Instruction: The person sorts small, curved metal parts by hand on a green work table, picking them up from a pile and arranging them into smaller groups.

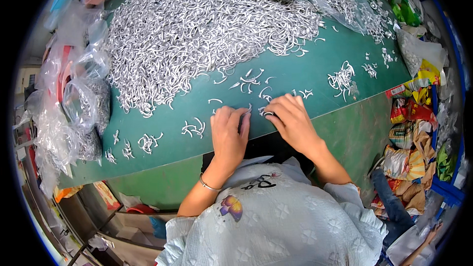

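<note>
My left hand [230, 130] is closed at the table's near edge. Its thumb and forefinger pinch a small silver metal piece [249, 109], mostly hidden by the fingers. Just to the right, my right hand [293, 122] is curled, with a curved silver piece [268, 114] between thumb and forefinger. Beyond both hands lies a loose cluster of curved metal pieces [250, 81]. A huge heap of the same silver pieces [197, 29] covers the far part of the green tabletop [182, 106].
Small sorted piles [193, 127] lie left of my hands, and a larger pile [341, 80] lies right. Clear plastic bags [81, 103] line the left edge. Another filled bag [345, 7] rests at the far right. Colourful sacks [401, 160] stand beyond the table's right side.
</note>
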{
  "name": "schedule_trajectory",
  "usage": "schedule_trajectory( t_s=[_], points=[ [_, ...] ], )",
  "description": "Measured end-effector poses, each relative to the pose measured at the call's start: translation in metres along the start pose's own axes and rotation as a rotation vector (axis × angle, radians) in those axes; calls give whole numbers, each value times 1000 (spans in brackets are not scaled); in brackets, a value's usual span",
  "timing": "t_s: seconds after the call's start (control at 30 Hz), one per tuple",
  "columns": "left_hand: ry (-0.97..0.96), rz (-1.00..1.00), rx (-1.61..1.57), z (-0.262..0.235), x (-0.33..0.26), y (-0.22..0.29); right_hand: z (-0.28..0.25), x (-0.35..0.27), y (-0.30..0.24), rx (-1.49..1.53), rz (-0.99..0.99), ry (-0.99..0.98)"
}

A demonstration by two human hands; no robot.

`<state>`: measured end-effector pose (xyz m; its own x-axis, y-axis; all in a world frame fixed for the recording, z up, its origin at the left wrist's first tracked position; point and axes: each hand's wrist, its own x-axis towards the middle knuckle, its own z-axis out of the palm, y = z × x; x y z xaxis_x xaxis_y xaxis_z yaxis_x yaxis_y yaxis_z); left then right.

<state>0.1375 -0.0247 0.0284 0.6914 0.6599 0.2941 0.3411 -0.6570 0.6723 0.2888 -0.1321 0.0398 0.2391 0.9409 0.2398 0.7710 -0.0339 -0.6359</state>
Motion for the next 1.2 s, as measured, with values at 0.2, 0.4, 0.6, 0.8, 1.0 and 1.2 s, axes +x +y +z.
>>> schedule_trajectory(
  t_s=[0.2, 0.4, 0.6, 0.8, 1.0, 1.2],
  points=[
    [-22, 76, -22, 11, 2, 4, 0, 9, -3, -124, 86, 86],
    [-46, 57, -46, -5, 0, 4, -2, 3, 8, 53, 45, 97],
    [-31, 28, 2, -10, 7, 3, -3, 38, 25, -200, 41, 208],
    [-8, 30, 67, -16, 23, -14, -16, 23, 16, -376, 83, 125],
    [22, -6, 158, 0, 47, -11, -7, 17, -7, -96, 50, -47],
    [-16, 11, 166, -4, 44, -24, 9, 56, 11, -238, 32, 163]
  ],
)
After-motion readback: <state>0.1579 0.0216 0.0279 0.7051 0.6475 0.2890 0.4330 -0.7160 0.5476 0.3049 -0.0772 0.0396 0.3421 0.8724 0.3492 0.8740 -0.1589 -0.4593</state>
